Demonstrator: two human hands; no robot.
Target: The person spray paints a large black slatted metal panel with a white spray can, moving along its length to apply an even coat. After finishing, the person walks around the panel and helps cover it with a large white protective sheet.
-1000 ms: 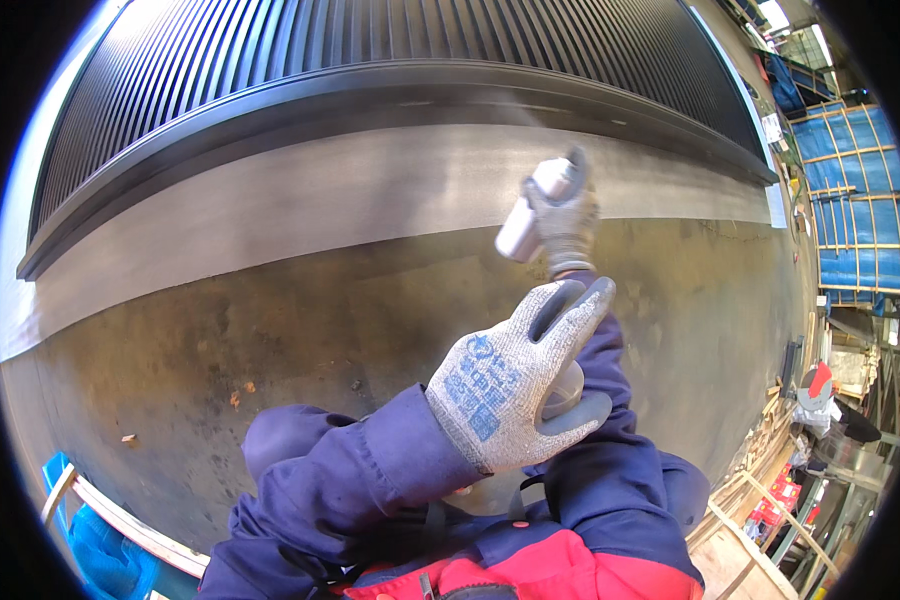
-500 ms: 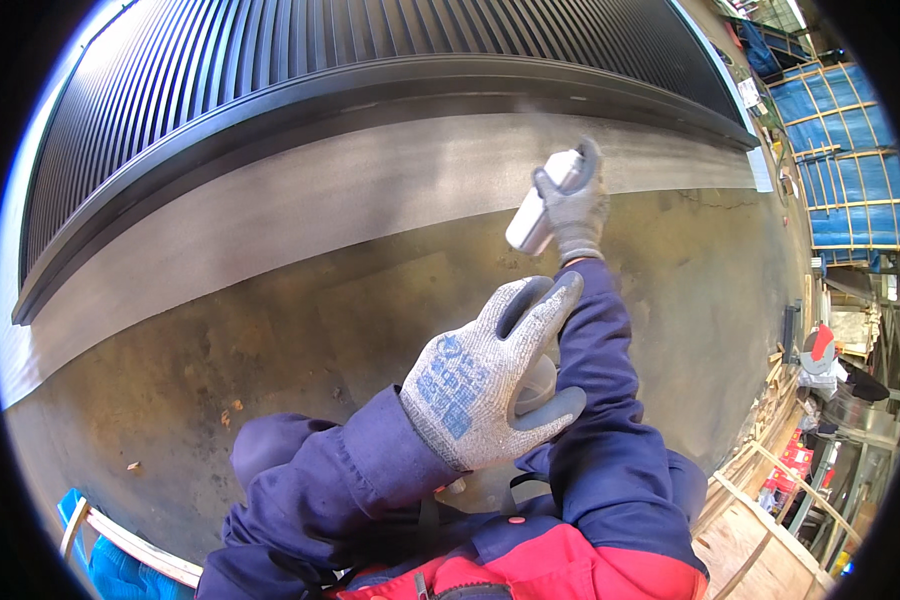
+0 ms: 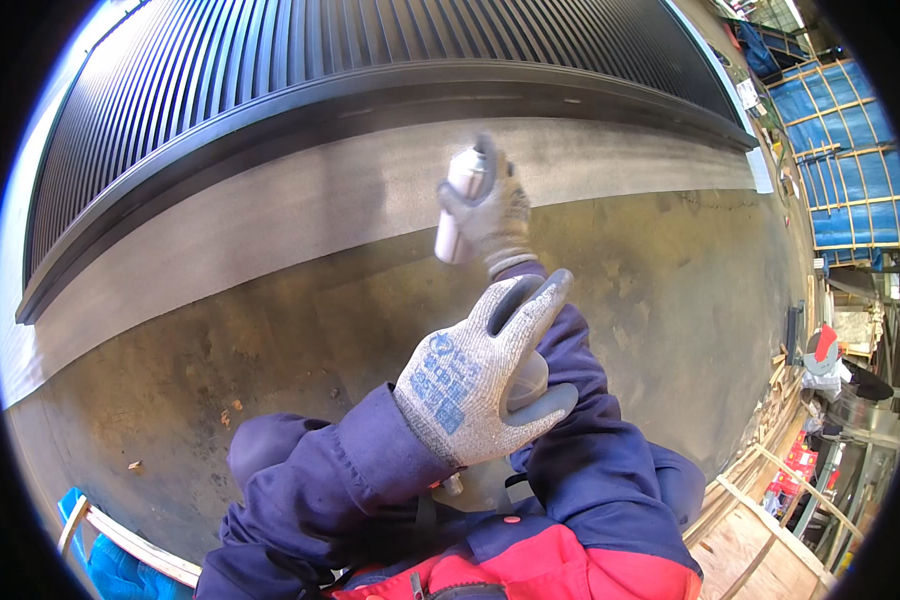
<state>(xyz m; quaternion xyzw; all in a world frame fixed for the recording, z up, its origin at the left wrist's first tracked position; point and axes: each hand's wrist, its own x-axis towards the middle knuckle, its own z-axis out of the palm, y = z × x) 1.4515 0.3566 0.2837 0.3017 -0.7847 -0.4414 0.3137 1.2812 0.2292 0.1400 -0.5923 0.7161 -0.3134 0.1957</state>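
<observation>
My right hand (image 3: 495, 215), in a grey glove, grips a white spray can (image 3: 450, 232) held nearly upright. Its forefinger lies over the can's top; both are smeared by motion. In front of the can stands a black slatted metal panel (image 3: 410, 80) with a broad lower frame rail. Closer to me, my left hand (image 3: 460, 385), in a matching glove, curls around a clear rounded piece that looks like a plastic cap (image 3: 530, 382). The palm and some fingers hide part of it. That hand overlaps my right forearm in the picture.
Pale sheeting (image 3: 300, 210) runs along the panel's foot over a stained concrete floor (image 3: 660, 290). At right are timber strips and a wooden board (image 3: 760, 555), then stacked clutter. Blue sheeting on a wooden lattice (image 3: 845, 150) rises beyond. Another blue piece (image 3: 130, 570) lies lower left.
My right hand has swept left along the panel with the spray can, which now stands more upright. My left hand has shifted only slightly left and keeps its hold.
</observation>
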